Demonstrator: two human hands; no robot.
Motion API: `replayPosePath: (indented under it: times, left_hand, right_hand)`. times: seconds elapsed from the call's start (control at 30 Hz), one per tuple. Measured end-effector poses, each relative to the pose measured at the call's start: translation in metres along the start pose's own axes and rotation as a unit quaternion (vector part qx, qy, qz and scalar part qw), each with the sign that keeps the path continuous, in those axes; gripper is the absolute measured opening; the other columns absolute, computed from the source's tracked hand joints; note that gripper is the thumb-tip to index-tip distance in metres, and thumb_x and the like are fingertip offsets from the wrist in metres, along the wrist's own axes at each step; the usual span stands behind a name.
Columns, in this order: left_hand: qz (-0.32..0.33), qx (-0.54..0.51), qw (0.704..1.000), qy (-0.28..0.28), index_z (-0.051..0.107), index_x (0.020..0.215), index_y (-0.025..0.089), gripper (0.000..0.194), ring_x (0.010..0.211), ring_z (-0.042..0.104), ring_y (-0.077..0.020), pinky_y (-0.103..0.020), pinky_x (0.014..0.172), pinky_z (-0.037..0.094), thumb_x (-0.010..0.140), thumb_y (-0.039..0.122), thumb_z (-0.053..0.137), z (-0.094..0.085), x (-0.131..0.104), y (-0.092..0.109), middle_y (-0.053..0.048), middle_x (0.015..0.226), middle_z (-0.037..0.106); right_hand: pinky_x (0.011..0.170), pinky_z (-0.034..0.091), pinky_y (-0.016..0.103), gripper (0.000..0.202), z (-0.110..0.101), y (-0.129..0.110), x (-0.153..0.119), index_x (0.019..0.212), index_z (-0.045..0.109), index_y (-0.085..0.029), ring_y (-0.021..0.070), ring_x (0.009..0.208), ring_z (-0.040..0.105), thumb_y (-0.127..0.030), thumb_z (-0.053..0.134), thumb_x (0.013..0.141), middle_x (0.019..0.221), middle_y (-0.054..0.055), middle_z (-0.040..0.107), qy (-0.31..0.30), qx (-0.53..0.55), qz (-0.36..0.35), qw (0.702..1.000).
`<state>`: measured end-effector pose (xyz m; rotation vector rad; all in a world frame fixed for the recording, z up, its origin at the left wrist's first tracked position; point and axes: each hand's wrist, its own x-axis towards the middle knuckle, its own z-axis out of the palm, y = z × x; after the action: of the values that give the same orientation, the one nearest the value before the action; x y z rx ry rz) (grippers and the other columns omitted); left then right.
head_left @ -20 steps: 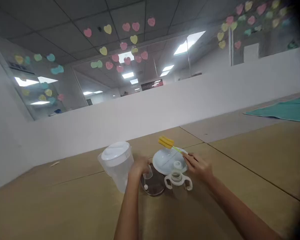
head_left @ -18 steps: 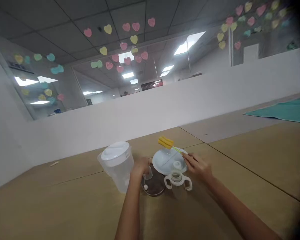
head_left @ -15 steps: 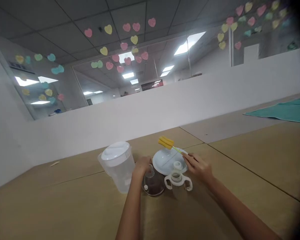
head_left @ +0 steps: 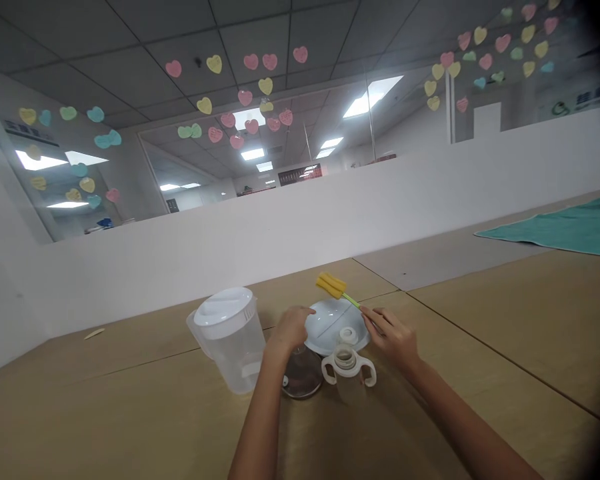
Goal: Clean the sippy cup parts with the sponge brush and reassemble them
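My right hand [head_left: 393,337] is closed around the thin green handle of a sponge brush [head_left: 331,285], its yellow head raised above the far side of a shallow white bowl [head_left: 325,337]. My left hand [head_left: 293,328] is closed at the bowl's left rim, a digit resting over the edge; its other fingers are hidden. Below that hand sits a clear, dark-looking round lid [head_left: 304,377], its top covered by the hand. In front of the bowl stands an open, clear bottle with two white handles [head_left: 347,367]. Just behind its mouth is a small white cap [head_left: 347,335].
A clear pitcher with a white lid [head_left: 230,340] stands left of my left hand. A thin flat wooden piece [head_left: 95,333] lies far left. A teal cloth [head_left: 560,227] is spread at the right, with a bit of another person's hand at the frame edge. A white wall [head_left: 260,233] rises behind.
My left hand has moved from above the round lid to the bowl's left rim. My right hand still holds the brush over the bowl, little changed. The view has shifted slightly.
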<state>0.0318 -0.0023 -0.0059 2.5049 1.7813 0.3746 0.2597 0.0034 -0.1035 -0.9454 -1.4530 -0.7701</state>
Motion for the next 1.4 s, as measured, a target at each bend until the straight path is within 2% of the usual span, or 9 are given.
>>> replayPosePath:
  times: [0.13, 0.2, 0.3, 0.77, 0.9, 1.0, 1.1, 1.2, 1.4]
  left_hand:
    - [0.11, -0.138, 0.983, -0.053, 0.066, 0.1, 0.019, 0.031, 0.1, 0.058, -0.0171, -0.026, 0.091, 0.04, 0.078, 0.02, 0.044, 0.026, 0.01, 0.02, -0.005, 0.109, 0.065]
    - [0.11, -0.168, 0.974, -0.103, 0.068, 0.097, 0.018, 0.03, 0.092, 0.061, -0.0167, -0.024, 0.083, 0.045, 0.076, 0.022, 0.047, 0.044, 0.015, 0.025, -0.004, 0.102, 0.068]
    - [0.094, -0.164, 0.977, -0.098, 0.069, 0.094, 0.014, 0.03, 0.086, 0.062, -0.017, -0.023, 0.078, 0.046, 0.069, 0.017, 0.051, 0.061, 0.02, 0.026, -0.007, 0.098, 0.069]
    - [0.006, -0.122, 0.991, -0.055, 0.066, 0.081, 0.013, 0.025, 0.075, 0.06, -0.019, -0.027, 0.066, 0.045, 0.059, 0.02, 0.06, 0.061, 0.02, 0.01, -0.007, 0.083, 0.067]
    - [0.006, -0.161, 0.986, -0.044, 0.063, 0.092, 0.014, 0.032, 0.072, 0.06, -0.0144, -0.023, 0.064, 0.045, 0.062, 0.024, 0.062, 0.051, 0.02, 0.008, -0.003, 0.083, 0.068]
    - [0.01, -0.256, 0.966, 0.02, 0.061, 0.1, 0.013, 0.034, 0.079, 0.061, -0.0142, -0.023, 0.071, 0.046, 0.069, 0.027, 0.059, 0.033, 0.021, 0.004, -0.005, 0.091, 0.068]
    - [0.018, -0.351, 0.933, 0.076, 0.065, 0.092, 0.011, 0.027, 0.087, 0.061, -0.0166, -0.026, 0.08, 0.046, 0.07, 0.026, 0.059, 0.014, 0.021, -0.002, -0.008, 0.097, 0.068]
    - [0.026, -0.408, 0.909, 0.088, 0.066, 0.087, 0.011, 0.025, 0.087, 0.061, -0.0181, -0.029, 0.08, 0.047, 0.068, 0.027, 0.062, 0.002, 0.018, -0.006, -0.009, 0.094, 0.068]
    - [0.008, -0.472, 0.874, 0.115, 0.063, 0.092, 0.011, 0.033, 0.088, 0.061, -0.0173, -0.029, 0.081, 0.047, 0.066, 0.029, 0.066, -0.013, 0.008, 0.001, -0.01, 0.096, 0.067]
  right_hand:
    - [0.06, 0.037, 0.016, 0.019, 0.0, 0.001, 0.0, 0.098, 0.069, -0.022, 0.0043, 0.061, 0.058, -0.022, 0.059, 0.081, 0.076, -0.001, 0.067, -0.001, -0.002, 0.002, 1.0]
    - [0.06, 0.037, 0.016, 0.02, 0.0, 0.001, 0.0, 0.098, 0.069, -0.023, 0.0048, 0.062, 0.058, -0.022, 0.059, 0.081, 0.076, 0.0, 0.067, -0.001, -0.006, 0.006, 1.0]
    - [0.06, 0.037, 0.016, 0.02, -0.001, 0.001, 0.0, 0.099, 0.068, -0.022, 0.0055, 0.063, 0.059, -0.022, 0.058, 0.082, 0.078, 0.0, 0.068, -0.005, -0.003, 0.017, 1.0]
    - [0.062, 0.04, 0.015, 0.021, -0.002, -0.001, 0.001, 0.1, 0.068, -0.021, 0.0065, 0.064, 0.06, -0.022, 0.056, 0.083, 0.077, 0.002, 0.068, -0.021, 0.018, 0.028, 0.999]
    - [0.062, 0.041, 0.016, 0.019, -0.003, -0.002, 0.001, 0.097, 0.069, -0.02, 0.0068, 0.063, 0.06, -0.021, 0.057, 0.082, 0.078, 0.002, 0.068, -0.003, 0.035, 0.023, 0.999]
    - [0.063, 0.043, 0.016, 0.021, -0.003, -0.003, -0.001, 0.099, 0.068, -0.021, 0.0069, 0.063, 0.06, -0.019, 0.058, 0.08, 0.079, 0.003, 0.068, 0.014, 0.058, 0.01, 0.998]
    - [0.064, 0.043, 0.016, 0.024, -0.004, -0.004, -0.005, 0.101, 0.068, -0.023, 0.0062, 0.063, 0.06, -0.018, 0.06, 0.079, 0.077, 0.002, 0.068, 0.011, 0.067, -0.04, 0.997]
    - [0.067, 0.043, 0.017, 0.025, -0.004, -0.005, -0.006, 0.102, 0.067, -0.024, 0.0063, 0.065, 0.06, -0.017, 0.06, 0.079, 0.078, 0.002, 0.068, -0.005, 0.063, -0.075, 0.995]
    - [0.058, 0.039, 0.016, 0.023, -0.003, 0.001, -0.005, 0.101, 0.068, -0.023, 0.0038, 0.056, 0.055, -0.017, 0.06, 0.079, 0.076, 0.001, 0.067, 0.003, 0.015, -0.046, 0.999]
